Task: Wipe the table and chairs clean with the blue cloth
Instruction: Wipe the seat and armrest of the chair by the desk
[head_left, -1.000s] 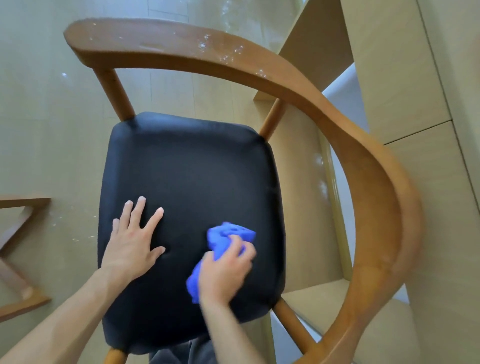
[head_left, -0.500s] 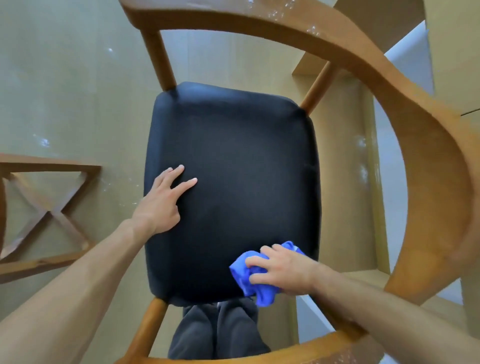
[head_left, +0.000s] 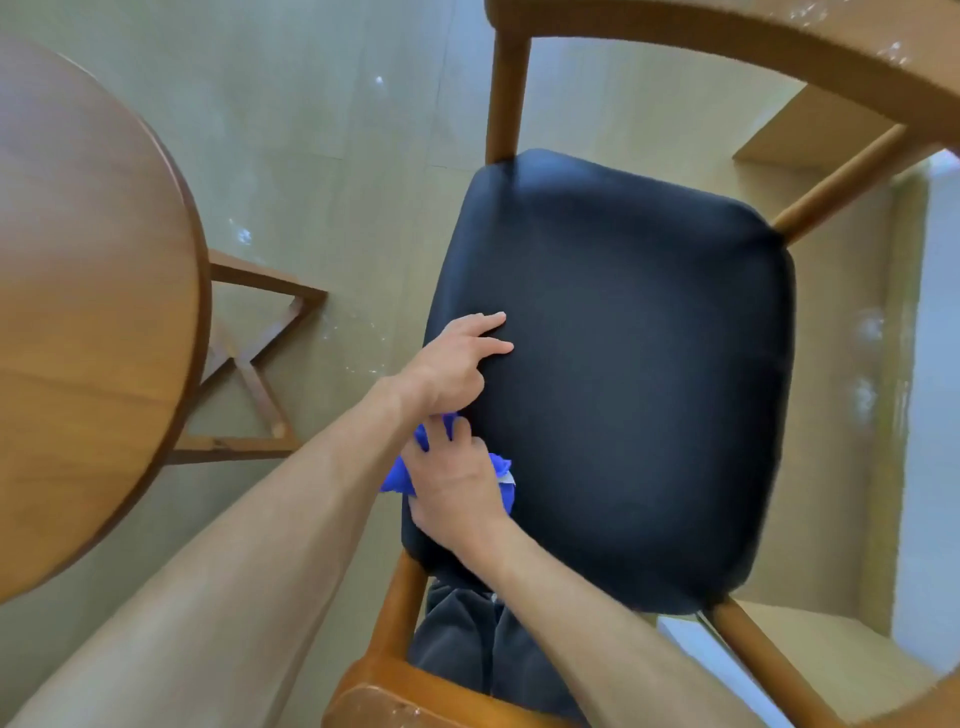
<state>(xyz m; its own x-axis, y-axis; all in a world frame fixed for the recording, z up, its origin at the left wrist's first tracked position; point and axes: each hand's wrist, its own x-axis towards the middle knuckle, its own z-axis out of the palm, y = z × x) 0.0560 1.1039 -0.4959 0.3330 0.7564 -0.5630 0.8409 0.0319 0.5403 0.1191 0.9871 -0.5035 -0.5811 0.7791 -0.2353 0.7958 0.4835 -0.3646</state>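
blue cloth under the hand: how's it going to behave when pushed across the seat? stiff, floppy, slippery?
Likely floppy: the blue cloth is bunched into folds under the right hand. Probably light, since it bulges out loosely past the fingers. It may slide easily on the smooth black seat, though grip cannot be judged.

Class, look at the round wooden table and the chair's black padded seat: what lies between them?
In the head view, only pale floor and the table's crossed wooden base separate it from the seat.
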